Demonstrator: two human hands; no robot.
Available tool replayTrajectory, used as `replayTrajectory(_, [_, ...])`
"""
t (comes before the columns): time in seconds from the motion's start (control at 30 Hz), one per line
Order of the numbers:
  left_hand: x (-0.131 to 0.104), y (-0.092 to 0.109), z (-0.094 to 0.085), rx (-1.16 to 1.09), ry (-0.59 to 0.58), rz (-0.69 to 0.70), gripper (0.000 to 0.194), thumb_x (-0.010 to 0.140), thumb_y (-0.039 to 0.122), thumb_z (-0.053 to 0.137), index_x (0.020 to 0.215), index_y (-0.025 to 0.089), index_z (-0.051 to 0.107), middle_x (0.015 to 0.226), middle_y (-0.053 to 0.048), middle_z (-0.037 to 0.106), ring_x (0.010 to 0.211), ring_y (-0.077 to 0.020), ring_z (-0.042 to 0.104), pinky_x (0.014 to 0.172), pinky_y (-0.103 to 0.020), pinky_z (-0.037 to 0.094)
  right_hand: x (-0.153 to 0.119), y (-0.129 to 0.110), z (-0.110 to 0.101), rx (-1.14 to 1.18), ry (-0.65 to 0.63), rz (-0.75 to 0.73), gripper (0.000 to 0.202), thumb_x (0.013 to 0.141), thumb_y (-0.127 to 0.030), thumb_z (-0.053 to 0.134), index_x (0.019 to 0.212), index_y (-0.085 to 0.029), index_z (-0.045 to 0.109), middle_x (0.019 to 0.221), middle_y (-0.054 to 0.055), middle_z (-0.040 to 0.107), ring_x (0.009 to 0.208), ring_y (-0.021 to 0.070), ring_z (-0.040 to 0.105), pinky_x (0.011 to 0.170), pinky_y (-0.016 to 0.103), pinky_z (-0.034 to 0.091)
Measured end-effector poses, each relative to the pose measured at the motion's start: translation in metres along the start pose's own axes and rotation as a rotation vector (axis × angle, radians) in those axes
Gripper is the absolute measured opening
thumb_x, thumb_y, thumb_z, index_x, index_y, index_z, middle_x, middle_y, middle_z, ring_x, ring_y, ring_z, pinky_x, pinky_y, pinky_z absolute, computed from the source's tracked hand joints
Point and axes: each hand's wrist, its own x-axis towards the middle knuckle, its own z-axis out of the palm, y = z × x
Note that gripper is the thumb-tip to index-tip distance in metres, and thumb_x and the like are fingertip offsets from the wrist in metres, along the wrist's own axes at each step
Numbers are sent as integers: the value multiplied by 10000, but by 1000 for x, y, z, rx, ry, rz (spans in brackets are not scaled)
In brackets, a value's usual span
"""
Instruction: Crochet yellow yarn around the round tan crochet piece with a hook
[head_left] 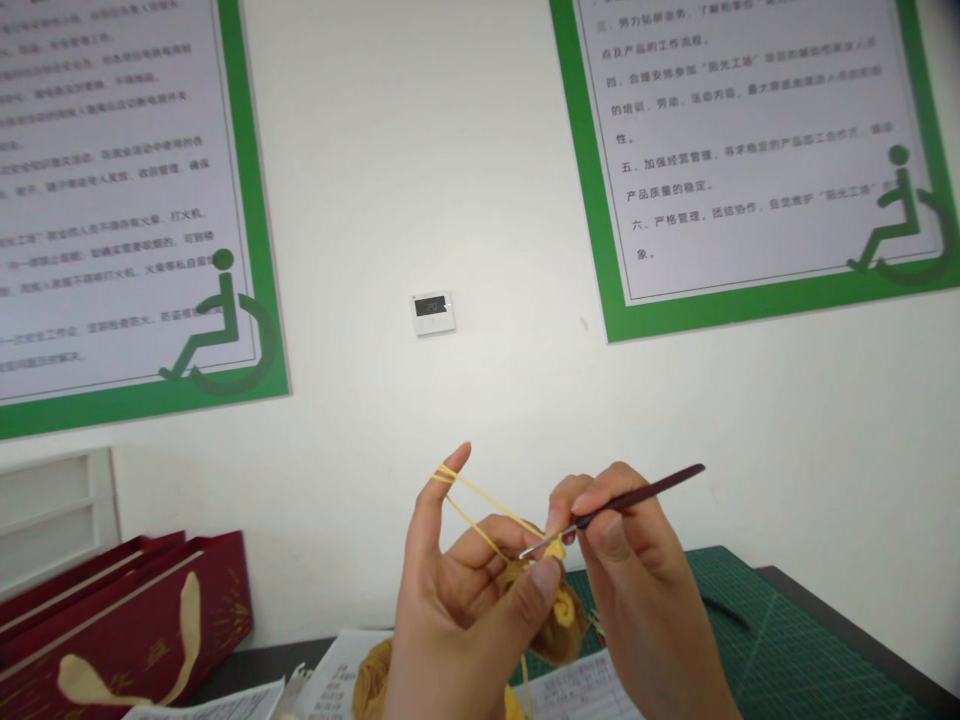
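Observation:
Thumb and fingers of my left hand [480, 600] pinch a small brown and yellow crochet piece [559, 620] in front of me. Yellow yarn [480, 497] loops round its raised index finger and runs down to the piece. A crochet hook [637, 497] with a dark handle sits in a pen-like grip of my right hand [630, 545]. Its metal tip lies at the top edge of the piece, beside a yellow stitch. Part of the piece is hidden behind my left thumb.
Below my left hand lies a brown yarn ball [371, 680], near printed papers [337, 675]. A green cutting mat [780, 620] covers the right of the table. Dark red gift bags [217, 590] stand at left. On the wall are green-framed posters [600, 250] and a thermostat [433, 313].

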Motion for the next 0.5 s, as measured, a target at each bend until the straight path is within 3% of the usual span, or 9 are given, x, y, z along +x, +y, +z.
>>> replayTrajectory(0.17, [-5, 4, 4, 32, 22, 34, 1097, 696, 111, 881, 1582, 340, 277, 695, 30, 719, 497, -165, 615, 451, -271, 533, 0, -4, -2, -96, -44, -79, 172, 991, -447, 627, 922, -295, 671, 824, -5, 710, 771, 158, 612, 737, 290, 475])
replayTrajectory(0.37, [-5, 6, 1, 66, 27, 28, 1091, 676, 92, 885, 1567, 318, 297, 689, 19, 735, 524, -160, 615, 482, -265, 546, 2, -12, -7, -149, -103, -115, 164, 1025, -427, 559, 952, -305, 641, 822, 17, 733, 762, 202, 657, 744, 369, 501])
replayTrajectory(0.5, [-5, 5, -2, 97, 6, 11, 1043, 703, 94, 863, 1550, 310, 293, 694, 7, 751, 505, -162, 618, 494, -276, 534, 5, -18, -10, -203, -128, -162, 168, 1019, -441, 569, 961, -301, 641, 801, 24, 747, 754, 208, 667, 721, 361, 484])
